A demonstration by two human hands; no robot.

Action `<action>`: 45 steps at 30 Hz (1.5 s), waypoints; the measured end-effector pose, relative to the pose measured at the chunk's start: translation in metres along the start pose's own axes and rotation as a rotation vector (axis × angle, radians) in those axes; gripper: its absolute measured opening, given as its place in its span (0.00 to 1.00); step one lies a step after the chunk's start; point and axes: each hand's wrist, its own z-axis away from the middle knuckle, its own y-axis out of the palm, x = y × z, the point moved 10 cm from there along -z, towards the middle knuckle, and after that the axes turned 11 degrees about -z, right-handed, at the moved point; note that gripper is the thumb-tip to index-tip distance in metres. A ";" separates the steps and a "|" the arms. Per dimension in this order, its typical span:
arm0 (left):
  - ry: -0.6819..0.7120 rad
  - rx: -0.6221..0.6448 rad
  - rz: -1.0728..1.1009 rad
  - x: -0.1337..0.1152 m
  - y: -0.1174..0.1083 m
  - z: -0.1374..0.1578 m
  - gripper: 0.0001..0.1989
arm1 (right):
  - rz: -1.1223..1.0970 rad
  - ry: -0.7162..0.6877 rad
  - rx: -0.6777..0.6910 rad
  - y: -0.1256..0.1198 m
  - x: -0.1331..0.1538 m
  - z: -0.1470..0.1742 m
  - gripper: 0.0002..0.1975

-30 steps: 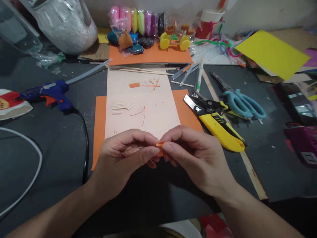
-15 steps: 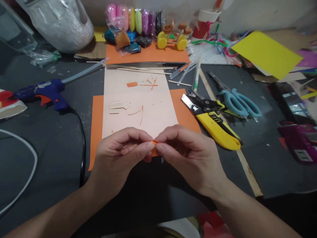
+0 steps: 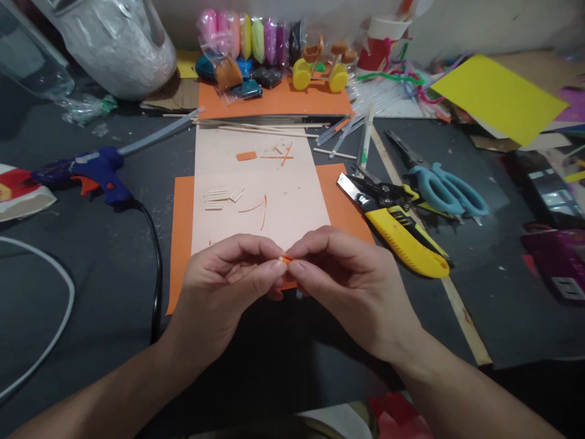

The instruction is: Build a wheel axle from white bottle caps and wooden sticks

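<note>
Left hand (image 3: 223, 286) and right hand (image 3: 351, 283), fingertips pinched together on one small orange piece (image 3: 286, 260) above the peach sheet (image 3: 274, 207); behind, one bag (image 3: 251, 36) holding coloured clay, one red cup (image 3: 381, 46), two scissors (image 3: 439, 189)

A tiny strip of orange paper or card (image 3: 286, 260) is pinched between the fingertips of the left hand (image 3: 228, 286) and the right hand (image 3: 351, 283), where the 2 sets of fingers meet. Only a small sliver of it is seen, since most of it is covered by the thumbs and forefingers; a pale end is shown on its left side, and the rest is bright orange. It is held roughly level, just above the near edge of the pale peach sheet of paper (image 3: 283, 207). Its full length and shape cannot be told.
</note>
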 end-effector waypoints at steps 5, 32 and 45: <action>-0.098 0.021 0.069 0.009 -0.002 -0.001 0.03 | 0.023 0.002 0.047 0.001 0.002 0.001 0.11; -0.031 0.035 -0.070 0.002 -0.003 0.001 0.01 | 0.086 -0.012 -0.012 -0.002 0.003 0.001 0.03; -0.089 0.053 -0.029 0.009 0.000 0.000 0.02 | 0.146 -0.090 0.021 0.000 0.005 0.004 0.04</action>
